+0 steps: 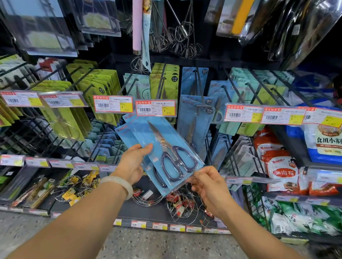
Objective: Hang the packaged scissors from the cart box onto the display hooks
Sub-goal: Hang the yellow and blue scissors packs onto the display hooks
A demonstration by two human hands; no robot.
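Scissors packs (163, 150) held in both our hands before the hooks.

Our left hand (131, 164) grips the blue packs at their left edge, thumb on the front, fingers hidden behind; our right hand (208, 184) pinches the bottom right corner of the front pack. How many packs we hold is hard to tell. More blue packs hang on a hook (202, 107) just right; a price tag (156, 108) covers our packs' tops.
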